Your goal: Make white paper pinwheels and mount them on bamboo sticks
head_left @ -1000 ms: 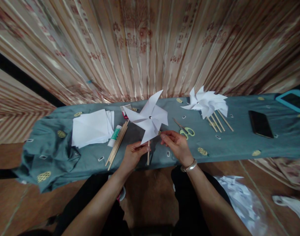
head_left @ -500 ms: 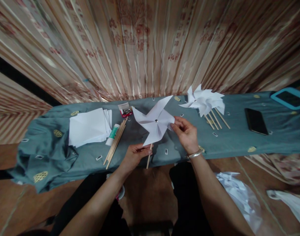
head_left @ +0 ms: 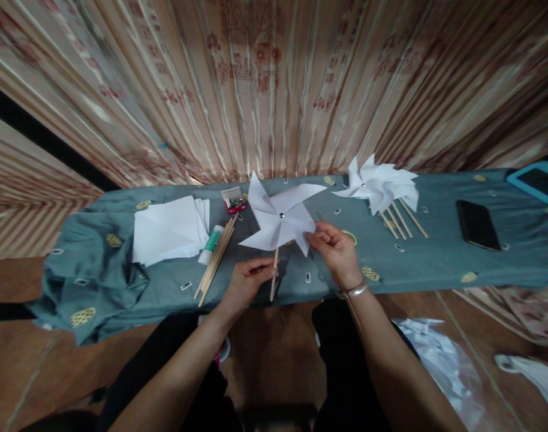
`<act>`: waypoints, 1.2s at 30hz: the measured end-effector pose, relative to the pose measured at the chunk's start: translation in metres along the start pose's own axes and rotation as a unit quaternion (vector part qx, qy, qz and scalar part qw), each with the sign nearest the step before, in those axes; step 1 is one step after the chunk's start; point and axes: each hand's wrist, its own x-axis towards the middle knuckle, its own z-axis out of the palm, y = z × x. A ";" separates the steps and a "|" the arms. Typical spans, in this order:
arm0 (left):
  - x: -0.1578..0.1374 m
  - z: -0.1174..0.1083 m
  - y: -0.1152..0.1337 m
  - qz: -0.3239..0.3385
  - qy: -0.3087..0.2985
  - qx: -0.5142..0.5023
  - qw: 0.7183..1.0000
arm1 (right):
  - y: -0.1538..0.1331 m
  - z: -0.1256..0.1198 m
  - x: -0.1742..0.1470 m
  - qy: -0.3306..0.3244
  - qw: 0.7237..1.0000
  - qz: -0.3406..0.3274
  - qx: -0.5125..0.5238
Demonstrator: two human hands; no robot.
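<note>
A white paper pinwheel (head_left: pixel 286 223) with a shiny pin at its centre stands upright over the table, blades facing me. My left hand (head_left: pixel 249 279) pinches its wooden stick (head_left: pixel 274 270) between thumb and fingers, below the blades. At the right side, the closed thumb and fingers of my right hand (head_left: pixel 337 249) are on the edge of a lower blade; the exact contact is partly hidden. Left of the pinwheel lie a bundle of wooden sticks (head_left: pixel 216 261), a glue stick (head_left: pixel 211 245) and an open red box of pins (head_left: pixel 234 201).
A stack of white paper (head_left: pixel 163 231) lies on the cloth-covered table (head_left: pixel 256 303) at left. Several finished pinwheels (head_left: pixel 382 186) overlap at the back right, near a black phone (head_left: pixel 478 225) and a blue-framed tablet (head_left: pixel 537 180). A plastic bag with white paper pieces (head_left: pixel 440 354) is on the floor.
The pinwheel's blades have turned about the pin. My right hand has moved slightly down along the blades, while my left hand keeps its pinch on the stick. The view has shifted a little.
</note>
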 end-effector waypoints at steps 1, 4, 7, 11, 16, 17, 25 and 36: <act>0.000 0.000 0.000 0.001 0.002 -0.004 1.000 | 0.000 0.001 -0.001 -0.004 1.000 0.004 0.007; 0.000 0.001 -0.001 0.003 0.008 -0.014 1.000 | 0.000 0.005 -0.002 -0.012 1.000 0.022 0.016; 0.000 0.001 -0.001 0.007 0.012 -0.020 1.000 | -0.001 0.009 -0.004 -0.015 0.998 0.048 0.035; 0.001 0.002 0.000 0.012 0.023 -0.020 0.999 | -0.001 0.014 -0.009 -0.028 0.995 0.071 0.066; 0.002 0.003 0.000 0.018 0.020 -0.018 0.999 | -0.001 0.020 -0.016 -0.051 0.990 0.103 0.084; 0.002 0.003 0.000 0.019 0.017 -0.022 0.999 | -0.001 0.021 -0.017 -0.055 0.989 0.109 0.088; 0.003 0.001 -0.002 0.028 0.019 -0.030 0.999 | -0.003 0.027 -0.019 -0.072 0.982 0.136 0.107; 0.002 -0.001 -0.001 0.043 0.014 -0.004 0.999 | -0.008 0.025 -0.019 -0.067 0.978 0.140 0.138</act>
